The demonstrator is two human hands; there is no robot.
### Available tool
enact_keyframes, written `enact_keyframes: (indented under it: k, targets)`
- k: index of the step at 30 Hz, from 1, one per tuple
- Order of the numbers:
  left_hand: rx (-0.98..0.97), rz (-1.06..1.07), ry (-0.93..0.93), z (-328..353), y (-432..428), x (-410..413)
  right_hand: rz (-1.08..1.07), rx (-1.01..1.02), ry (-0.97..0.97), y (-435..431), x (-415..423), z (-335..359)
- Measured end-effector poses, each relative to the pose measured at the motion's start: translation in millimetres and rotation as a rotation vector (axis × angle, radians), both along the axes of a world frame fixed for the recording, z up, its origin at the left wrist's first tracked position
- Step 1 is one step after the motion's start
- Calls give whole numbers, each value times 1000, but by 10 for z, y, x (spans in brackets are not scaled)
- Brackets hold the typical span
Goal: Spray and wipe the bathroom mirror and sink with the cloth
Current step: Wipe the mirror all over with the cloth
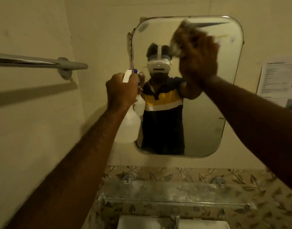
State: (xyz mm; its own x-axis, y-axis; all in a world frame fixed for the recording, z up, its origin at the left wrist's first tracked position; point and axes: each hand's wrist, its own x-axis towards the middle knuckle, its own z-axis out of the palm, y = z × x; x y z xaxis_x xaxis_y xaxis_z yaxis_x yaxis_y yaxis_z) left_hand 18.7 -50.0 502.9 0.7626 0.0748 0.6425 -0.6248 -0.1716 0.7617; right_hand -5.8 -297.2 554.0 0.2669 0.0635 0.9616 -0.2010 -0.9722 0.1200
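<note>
1. Left hand (pixel 121 89) wrapped around neck of white spray bottle (pixel 128 128), fingers curled shut, held just beside mirror (pixel 208 126) left edge.
2. Right hand (pixel 199 62) pressed against upper mirror glass over cloth (pixel 183 37); blurred, finger spread impossible to tell.
3. Sink (pixel 142 223) at bottom edge, below glass shelf (pixel 175 194).
4. Towel bar (pixel 34 61) on left wall.

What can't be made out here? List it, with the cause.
- Cloth, head view: motion blur smears it under the right hand.
- Spray bottle: left hand covers its trigger.
- Sink: cut off by the bottom edge.
- Paper notice: print too small, right edge clips it.
</note>
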Motion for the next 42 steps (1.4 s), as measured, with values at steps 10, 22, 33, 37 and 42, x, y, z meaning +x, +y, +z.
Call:
enact_keyframes:
  k: [10, 22, 33, 37, 42]
  targets:
    - [60, -17, -14, -192, -317, -289, 2, -536, 529, 166, -26, -1080]
    - [71, -64, -29, -251, -623, -553, -31, 268, -45, -301, -317, -468]
    - [80, -66, 69, -783, -633, -609, 83, -538, 731, -232, -362, -2098]
    - [57, -94, 69, -554, -621, -619, 105, -283, 285, -414, -369, -842]
    - [67, -74, 38, -412, -670, -585, -54, -54, 27, -563, -543, 134]
